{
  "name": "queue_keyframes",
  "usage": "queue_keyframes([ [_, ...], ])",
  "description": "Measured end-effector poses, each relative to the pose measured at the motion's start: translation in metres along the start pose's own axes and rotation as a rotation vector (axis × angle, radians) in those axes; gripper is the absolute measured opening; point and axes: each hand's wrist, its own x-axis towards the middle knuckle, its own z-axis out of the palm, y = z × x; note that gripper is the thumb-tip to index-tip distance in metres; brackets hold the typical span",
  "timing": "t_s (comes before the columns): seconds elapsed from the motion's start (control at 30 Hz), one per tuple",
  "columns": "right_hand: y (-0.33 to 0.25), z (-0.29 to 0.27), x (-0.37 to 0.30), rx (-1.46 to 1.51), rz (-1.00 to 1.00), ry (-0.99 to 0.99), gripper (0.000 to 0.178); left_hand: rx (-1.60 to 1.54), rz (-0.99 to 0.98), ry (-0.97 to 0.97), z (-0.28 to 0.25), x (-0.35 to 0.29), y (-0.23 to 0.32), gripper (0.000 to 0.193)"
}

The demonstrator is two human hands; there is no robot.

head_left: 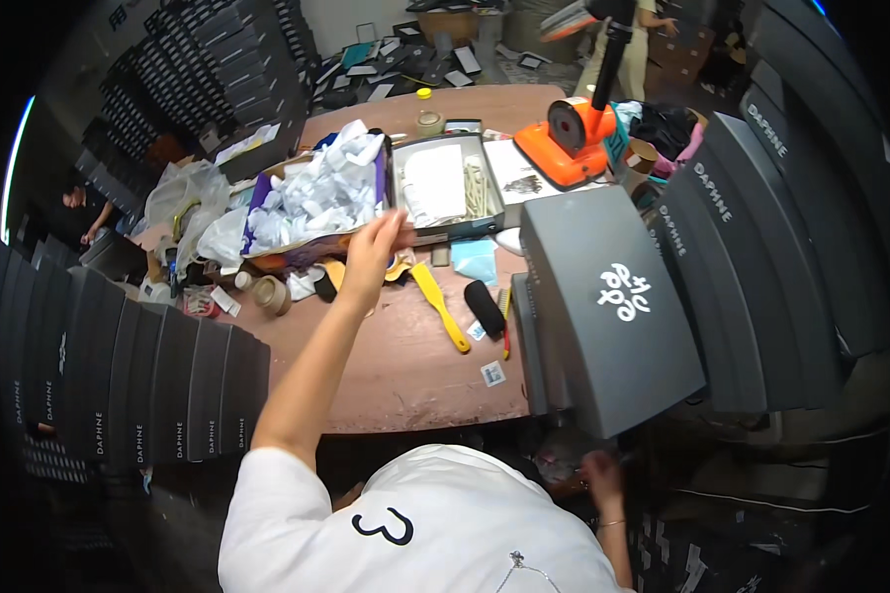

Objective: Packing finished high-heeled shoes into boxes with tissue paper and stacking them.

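Observation:
My left hand (383,241) reaches over the table, at the near edge of a purple box (311,240) heaped with crumpled white paper. Its fingers look stretched out, and I see nothing held in them. Close by is an open grey box (453,231) with white sheets and cord in it. Down at the right, below the table edge and beside a stack of dark grey shoeboxes (613,306), my right hand (603,478) is dim and smeared. A pale, unclear thing (557,460) lies near it; whether the hand touches it is hidden.
On the table lie a yellow-handled brush (439,306), a black brush (484,308), a small jar (270,295) and an orange machine (568,143). Shoebox stacks (119,366) flank the left side. Behind the table stands a person (648,40); another person (94,212) is far left.

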Motion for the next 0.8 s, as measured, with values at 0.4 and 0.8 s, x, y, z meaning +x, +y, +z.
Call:
queue_keyframes([
  [0.4, -0.128, 0.197, 0.199, -0.575, -0.537, 0.233, 0.031, 0.358, -0.515, 0.045, -0.188, -0.319, -0.143, 0.029],
  [0.8, -0.135, 0.374, 0.29, -0.071, -0.331, 0.068, 0.018, 0.473, -0.571, 0.426, -0.283, -0.369, -0.133, 0.03],
])
